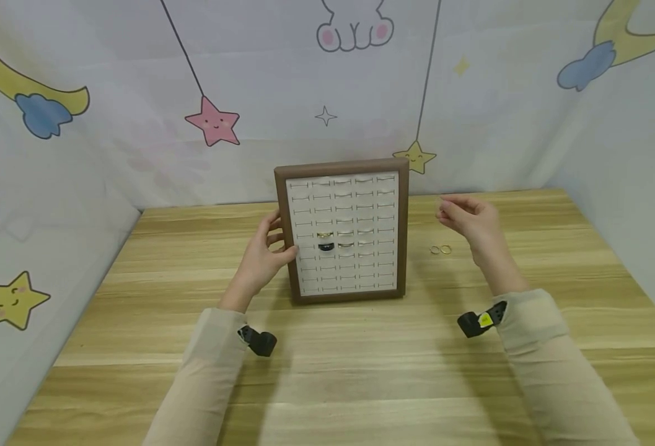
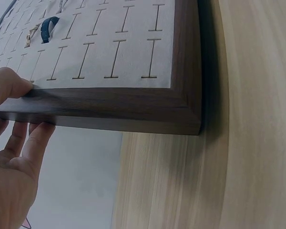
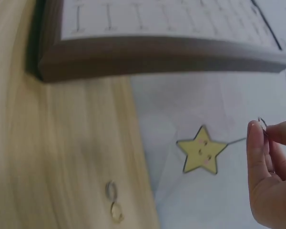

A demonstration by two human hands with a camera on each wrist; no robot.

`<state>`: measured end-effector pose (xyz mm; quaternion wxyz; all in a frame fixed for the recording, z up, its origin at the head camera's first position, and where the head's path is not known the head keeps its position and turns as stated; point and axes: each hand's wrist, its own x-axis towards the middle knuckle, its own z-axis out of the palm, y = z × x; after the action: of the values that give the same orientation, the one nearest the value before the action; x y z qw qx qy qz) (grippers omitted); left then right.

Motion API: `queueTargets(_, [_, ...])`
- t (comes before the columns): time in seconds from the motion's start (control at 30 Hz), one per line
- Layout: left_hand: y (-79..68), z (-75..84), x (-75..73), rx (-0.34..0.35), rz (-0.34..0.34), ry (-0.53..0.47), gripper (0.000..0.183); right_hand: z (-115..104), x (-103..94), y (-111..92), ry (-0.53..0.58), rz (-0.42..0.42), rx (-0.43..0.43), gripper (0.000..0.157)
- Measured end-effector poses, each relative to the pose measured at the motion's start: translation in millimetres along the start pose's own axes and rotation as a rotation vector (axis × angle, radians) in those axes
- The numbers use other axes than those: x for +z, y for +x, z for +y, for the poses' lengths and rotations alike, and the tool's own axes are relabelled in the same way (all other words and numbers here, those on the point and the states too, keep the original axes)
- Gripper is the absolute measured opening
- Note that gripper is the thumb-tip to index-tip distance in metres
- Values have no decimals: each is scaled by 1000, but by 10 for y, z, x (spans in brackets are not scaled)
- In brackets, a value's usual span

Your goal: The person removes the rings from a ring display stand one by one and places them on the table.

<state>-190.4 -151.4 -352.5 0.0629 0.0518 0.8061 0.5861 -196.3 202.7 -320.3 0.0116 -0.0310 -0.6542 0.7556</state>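
A ring display board (image 1: pixel 347 272) with a brown wooden frame and rows of slots stands upright on the table. My left hand (image 1: pixel 264 255) grips its left side, thumb on the front and fingers behind. A dark ring (image 2: pixel 48 28) and a gold ring (image 1: pixel 325 235) sit in the slots, with several thin silver rings (image 1: pixel 346 245) beside them. To the right of the board, my right hand (image 1: pixel 471 224) pinches a small thin ring (image 3: pixel 263 122) between thumb and fingertip, raised above the table.
On the wooden table (image 1: pixel 349 371), a silver ring (image 1: pixel 435 250) and a gold ring (image 1: pixel 446 249) lie side by side, right of the board. A pale curtain (image 1: pixel 271 80) printed with stars and moons hangs behind the table.
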Motion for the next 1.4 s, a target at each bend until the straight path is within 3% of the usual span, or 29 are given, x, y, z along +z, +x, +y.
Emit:
queueTargets(0.17, [5,-3,-3,1,-1,-1,80,129,-193,60,-82,58,50,8])
queueTargets(0.43, [-3,11,3,-9,-4,1,80,342,-424,111,-315,79,140,45])
queueTargets(0.73, [-16,7,12,-13,-5,-5,80,537,-567,77,-600,61,203,41])
queueTargets(1.03, [-16,-8,15,-15,-8,0,80,661,-607,93,-550,84,253,44])
queueTargets(1.4, [-6,4,-4,-16,-5,5,81,658,-652,133,-555,68,279,45])
